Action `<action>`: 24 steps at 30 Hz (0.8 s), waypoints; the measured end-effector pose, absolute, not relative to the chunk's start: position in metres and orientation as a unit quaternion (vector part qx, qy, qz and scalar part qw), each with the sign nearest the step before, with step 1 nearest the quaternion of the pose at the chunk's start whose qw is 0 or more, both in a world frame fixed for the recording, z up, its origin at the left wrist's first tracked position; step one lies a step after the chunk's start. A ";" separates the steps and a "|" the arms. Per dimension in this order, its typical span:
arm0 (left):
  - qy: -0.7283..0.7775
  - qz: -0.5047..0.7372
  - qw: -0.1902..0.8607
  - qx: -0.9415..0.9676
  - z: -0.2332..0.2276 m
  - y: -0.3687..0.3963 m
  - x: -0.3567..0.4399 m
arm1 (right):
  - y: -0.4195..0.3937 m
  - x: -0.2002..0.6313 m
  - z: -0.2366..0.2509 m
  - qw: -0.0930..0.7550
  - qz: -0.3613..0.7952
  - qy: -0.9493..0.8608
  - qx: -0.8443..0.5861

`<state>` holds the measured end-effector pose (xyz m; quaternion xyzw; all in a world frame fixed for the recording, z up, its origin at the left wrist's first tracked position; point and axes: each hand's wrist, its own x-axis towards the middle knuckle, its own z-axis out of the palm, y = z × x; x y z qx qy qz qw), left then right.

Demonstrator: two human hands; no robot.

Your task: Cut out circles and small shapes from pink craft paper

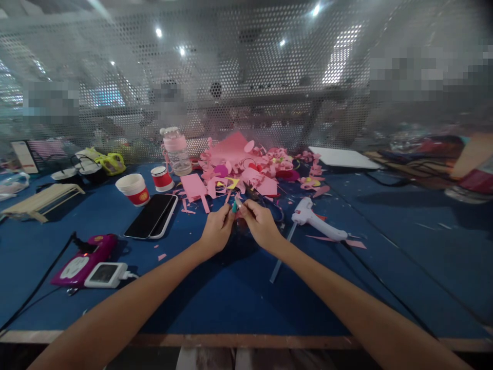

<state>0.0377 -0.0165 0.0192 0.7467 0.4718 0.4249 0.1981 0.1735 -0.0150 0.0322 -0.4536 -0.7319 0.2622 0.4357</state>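
My left hand (216,228) and my right hand (262,223) meet over the middle of the table, both closed with thumbs and fingertips pinched together. A small teal piece (234,206) sticks up at the left fingertips. Something pale pink shows beside it at the right fingertips, too small to name. Just beyond the hands lies a heap of pink paper scraps (265,174), with cut strips and curls in it. Partly hidden behind my right hand is a pair of scissors with dark blue handles (275,210).
To the right lies a white glue gun (321,224), its clear glue stick (283,254) pointing toward me. On the left are a phone (148,218), a paper cup (133,189), a tape roll (162,179), a bottle (176,151) and a purple power strip (87,262). A perforated metal panel (246,67) stands behind.
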 end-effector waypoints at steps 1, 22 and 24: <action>0.471 0.428 0.199 0.746 0.020 -0.017 0.038 | -0.015 0.173 0.032 0.437 0.268 -0.728 -0.456; 0.466 0.419 0.203 0.752 0.018 -0.021 0.039 | -0.019 0.169 0.033 0.451 0.285 -0.718 -0.448; 0.465 0.411 0.203 0.758 0.018 -0.021 0.039 | -0.019 0.168 0.031 0.454 0.280 -0.719 -0.446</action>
